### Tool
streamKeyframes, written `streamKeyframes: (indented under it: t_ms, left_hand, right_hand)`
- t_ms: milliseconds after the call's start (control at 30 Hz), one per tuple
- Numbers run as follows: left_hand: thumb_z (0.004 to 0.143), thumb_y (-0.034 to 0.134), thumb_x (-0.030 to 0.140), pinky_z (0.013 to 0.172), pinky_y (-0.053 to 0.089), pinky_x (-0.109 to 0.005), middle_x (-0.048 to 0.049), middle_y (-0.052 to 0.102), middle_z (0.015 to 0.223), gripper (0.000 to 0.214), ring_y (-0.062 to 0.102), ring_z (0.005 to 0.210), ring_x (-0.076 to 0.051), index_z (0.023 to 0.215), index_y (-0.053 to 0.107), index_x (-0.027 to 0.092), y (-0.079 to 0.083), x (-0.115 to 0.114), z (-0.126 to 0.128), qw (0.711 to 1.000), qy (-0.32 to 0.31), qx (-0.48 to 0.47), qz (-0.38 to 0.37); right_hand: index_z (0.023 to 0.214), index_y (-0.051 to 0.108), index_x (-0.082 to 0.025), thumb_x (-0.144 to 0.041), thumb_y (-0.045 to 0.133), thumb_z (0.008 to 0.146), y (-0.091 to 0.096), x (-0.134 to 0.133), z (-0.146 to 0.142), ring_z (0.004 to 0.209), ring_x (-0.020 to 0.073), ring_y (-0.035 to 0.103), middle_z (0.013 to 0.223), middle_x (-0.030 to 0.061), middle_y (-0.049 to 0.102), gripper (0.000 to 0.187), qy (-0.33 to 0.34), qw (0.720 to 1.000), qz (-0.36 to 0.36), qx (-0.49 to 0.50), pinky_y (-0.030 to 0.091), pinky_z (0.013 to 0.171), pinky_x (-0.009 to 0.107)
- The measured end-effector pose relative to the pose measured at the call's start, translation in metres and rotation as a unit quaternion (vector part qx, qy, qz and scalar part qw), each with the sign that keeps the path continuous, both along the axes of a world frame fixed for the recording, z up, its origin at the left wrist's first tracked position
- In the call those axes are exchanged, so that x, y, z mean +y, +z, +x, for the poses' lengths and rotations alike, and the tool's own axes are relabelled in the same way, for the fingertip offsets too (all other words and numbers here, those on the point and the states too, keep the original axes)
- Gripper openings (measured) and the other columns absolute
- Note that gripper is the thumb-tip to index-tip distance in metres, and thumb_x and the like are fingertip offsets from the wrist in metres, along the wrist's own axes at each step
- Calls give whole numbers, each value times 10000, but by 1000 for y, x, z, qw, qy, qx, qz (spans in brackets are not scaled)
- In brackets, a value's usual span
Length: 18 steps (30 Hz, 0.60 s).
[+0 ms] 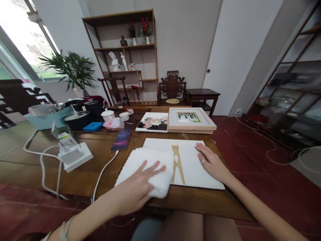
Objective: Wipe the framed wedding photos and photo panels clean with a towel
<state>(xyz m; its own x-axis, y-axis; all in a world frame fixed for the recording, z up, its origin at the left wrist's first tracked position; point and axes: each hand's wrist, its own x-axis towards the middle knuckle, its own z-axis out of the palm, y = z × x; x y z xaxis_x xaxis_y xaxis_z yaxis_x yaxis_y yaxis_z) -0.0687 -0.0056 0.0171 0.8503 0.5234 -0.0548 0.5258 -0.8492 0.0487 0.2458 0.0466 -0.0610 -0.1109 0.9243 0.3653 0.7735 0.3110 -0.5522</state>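
A white board [193,160] lies flat on the wooden table [105,157] in front of me, with a pale wooden stand piece [177,163] fixed along its middle. A folded white towel [147,167] covers the board's left part. My left hand [136,187] rests flat on the towel with fingers spread. My right hand [212,162] lies flat and open on the board's right side, a ring on one finger.
Behind the board sit a framed photo [192,120] and an unframed print [152,122]. A white power strip [74,154] with cables, pots, a blue tub [46,118], cups and a phone [120,139] crowd the left. Chairs, shelves and a plant stand behind.
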Motion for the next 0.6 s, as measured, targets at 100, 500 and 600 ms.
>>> streamKeyframes:
  t_ms: [100,500,600]
  left_hand:
    - [829,443,137,1099,96,-482,-45,202,1462,223,93,1361,-232,876,659,166,-7,39,4,1000,13,-16,10]
    - [889,397,199,1093,122,-466,-75,280,1437,249,122,1360,-197,995,619,157,-13,88,12,998,61,-31,12]
    - [850,434,160,1097,113,-482,-64,243,1450,218,114,1360,-218,908,644,155,-8,50,10,999,45,-18,2]
  right_hand:
    - [1199,523,-155,-288,395,858,0,0,1,1306,232,333,1361,125,441,388,5,1000,-5,4,275,1082,469]
    - [1218,506,-115,-351,419,850,0,1,1,1313,243,318,1377,147,413,446,4,1000,-24,-2,265,1086,462]
    - [1214,512,-121,-344,427,846,1,0,1,1311,240,321,1369,143,425,438,3,1000,-21,-2,266,1087,454]
